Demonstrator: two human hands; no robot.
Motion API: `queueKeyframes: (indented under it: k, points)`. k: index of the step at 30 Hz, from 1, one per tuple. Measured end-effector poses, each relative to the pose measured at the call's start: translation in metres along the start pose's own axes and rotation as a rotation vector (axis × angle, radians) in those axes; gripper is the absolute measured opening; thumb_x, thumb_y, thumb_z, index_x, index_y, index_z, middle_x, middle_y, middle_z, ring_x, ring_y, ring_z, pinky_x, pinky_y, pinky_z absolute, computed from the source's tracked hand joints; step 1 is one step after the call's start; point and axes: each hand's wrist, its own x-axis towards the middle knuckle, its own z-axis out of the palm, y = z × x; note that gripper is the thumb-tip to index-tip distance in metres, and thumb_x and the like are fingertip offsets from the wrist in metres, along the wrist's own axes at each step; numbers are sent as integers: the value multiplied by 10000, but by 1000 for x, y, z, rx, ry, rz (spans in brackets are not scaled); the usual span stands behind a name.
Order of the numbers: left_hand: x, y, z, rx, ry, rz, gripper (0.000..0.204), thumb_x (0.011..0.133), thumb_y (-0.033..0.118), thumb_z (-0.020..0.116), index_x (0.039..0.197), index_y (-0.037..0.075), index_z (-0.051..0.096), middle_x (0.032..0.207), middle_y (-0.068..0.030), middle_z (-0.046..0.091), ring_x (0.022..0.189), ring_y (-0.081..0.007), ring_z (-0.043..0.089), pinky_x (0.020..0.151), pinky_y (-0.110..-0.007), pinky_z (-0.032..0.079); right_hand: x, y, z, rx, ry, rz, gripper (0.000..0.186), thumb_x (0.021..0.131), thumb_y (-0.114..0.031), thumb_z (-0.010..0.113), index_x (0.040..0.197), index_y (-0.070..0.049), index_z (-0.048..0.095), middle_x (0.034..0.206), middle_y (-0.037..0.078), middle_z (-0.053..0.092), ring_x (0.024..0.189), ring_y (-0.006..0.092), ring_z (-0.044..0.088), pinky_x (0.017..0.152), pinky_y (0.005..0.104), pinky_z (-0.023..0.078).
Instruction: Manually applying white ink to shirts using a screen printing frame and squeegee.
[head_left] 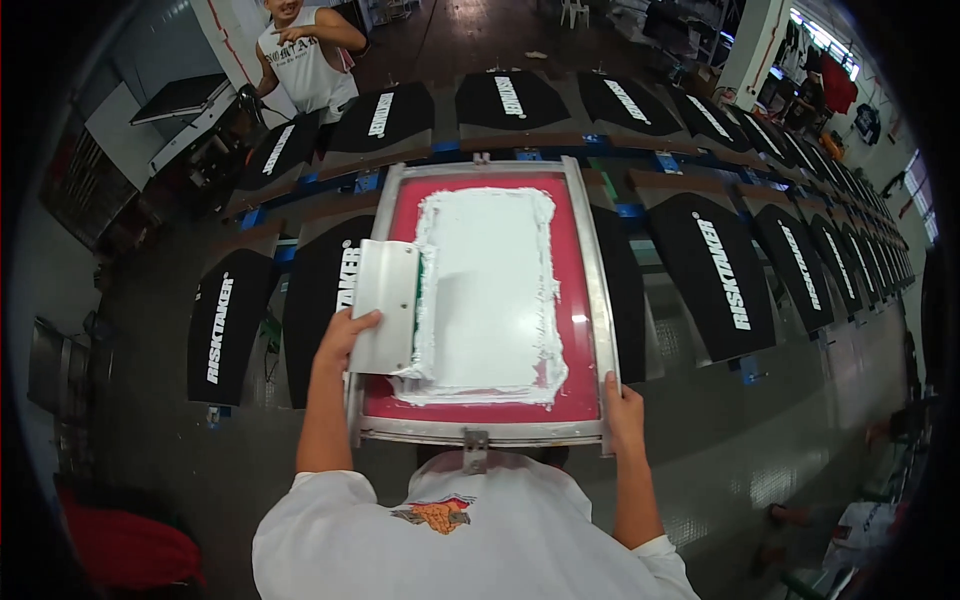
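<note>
A screen-printing frame [592, 270] with metal rails lies in front of me, its red mesh showing around a broad patch of thick white ink [495, 290]. My left hand [340, 340] is closed on the lower left edge of a wide metal squeegee [388, 310], thumb on top. The squeegee rests along the left side of the ink, its blade edge smeared white. At the frame's lower right corner, my right hand [625, 412] is wrapped round the side rail. Its fingertips are partly hidden under the rail. A metal bracket [475, 452] sits on the near rail.
Black fabric panels with white lettering [705, 275] lie on boards in two long rows, left and right of the frame and beyond it. Another person [308, 60] stands at the far left, next to a slanted table [180, 115]. A red cloth heap [130, 540] lies low on the left.
</note>
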Motion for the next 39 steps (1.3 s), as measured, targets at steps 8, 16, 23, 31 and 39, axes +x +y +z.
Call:
queueKeyframes:
  k: [8, 16, 23, 31, 39]
  points:
    - [9, -3, 124, -62, -27, -22, 364, 800, 162, 693, 1064, -67, 592, 920, -139, 659, 766, -225, 657, 697, -356, 534, 62, -6, -99, -85, 18, 65, 575, 858, -474, 589, 965, 88, 645, 874, 162, 666, 808, 186, 604, 741, 330, 466]
    - [30, -6, 138, -108, -16, 3, 384, 787, 156, 708, 1079, -61, 587, 944, -154, 660, 787, -241, 663, 705, -376, 537, 109, -13, -106, -128, -44, 38, 666, 826, -536, 604, 974, 113, 625, 858, 145, 637, 788, 188, 570, 724, 357, 457]
    - [37, -33, 158, -130, -6, -62, 463, 773, 168, 724, 1140, -61, 560, 993, -160, 655, 826, -254, 661, 748, -392, 525, 135, 3, -114, -209, 28, 15, 624, 827, -489, 611, 958, 121, 632, 845, 182, 655, 798, 194, 594, 735, 340, 464]
    - [39, -37, 160, -157, -5, -90, 455, 779, 158, 715, 1154, -47, 561, 1017, -159, 649, 863, -241, 655, 764, -373, 518, 159, 33, -113, -181, 0, -30, 571, 865, -464, 583, 1070, 68, 621, 979, 179, 643, 926, 214, 577, 845, 345, 430]
    - [33, -17, 170, -33, 51, 39, 464, 755, 175, 740, 1117, -67, 580, 992, -155, 658, 854, -227, 650, 762, -357, 506, 113, 21, -117, -130, 184, -684, 299, 843, -161, 661, 1058, 37, 602, 821, 115, 600, 825, 174, 562, 763, 303, 453]
